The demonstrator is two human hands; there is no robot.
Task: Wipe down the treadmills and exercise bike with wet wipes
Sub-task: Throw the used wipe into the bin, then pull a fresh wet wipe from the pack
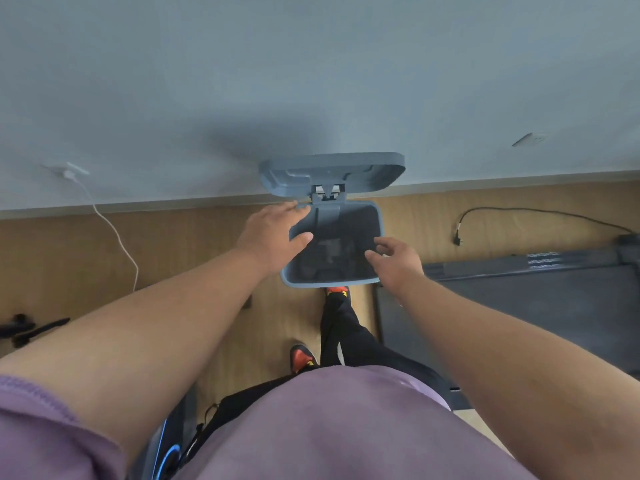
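Grey bin [375, 216] stands open on the floor by the wall. Both hands hover over its mouth — left hand [273, 233] at the left rim, right hand [396, 261] at the near-right corner, fingers loose, holding nothing. No wipe visible; treadmill [519, 299] lies just right.

Bin [375, 216] interior dark; contents not identifiable. Left hand [273, 232] covered bin's left rim; right hand [394, 259] covered its near right corner. One shoe [337, 290] mostly hidden under bin's front edge. Treadmill [519, 306] cut off by right edge, near end hidden behind right arm. Black objects [27, 329] on floor at left cut off by edge, too blurred to identify. Blue-lit item [169, 452] at bottom mostly hidden by shirt and left arm. Wall plate [530, 138] blurred.
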